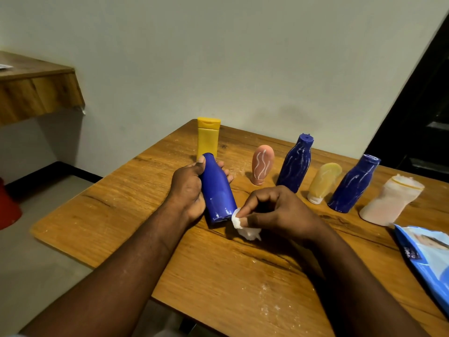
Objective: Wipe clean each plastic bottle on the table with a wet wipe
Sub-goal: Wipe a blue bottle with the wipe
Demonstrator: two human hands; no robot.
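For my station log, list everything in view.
held blue bottle: 1, blue, in left grip
wet wipe: 1, white, at its base
yellow bottle: 1, yellow, behind held bottle
pink tube: 1, pink, white squiggles, row's left
streaked blue bottles: 2, blue, flanking yellow tube
yellow tube: 1, pale yellow, between them
cloudy bottle: 1, translucent pinkish, row's right end
wipes pack: 1, light blue, table's right edge
table: 1, wood, underneath
left grip: 1, holds blue bottle
right grip: 1, pinches wet wipe

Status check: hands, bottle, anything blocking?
Left hand grips blue bottle. Right hand pinches wet wipe at its base. Row of bottles behind, nothing blocking.
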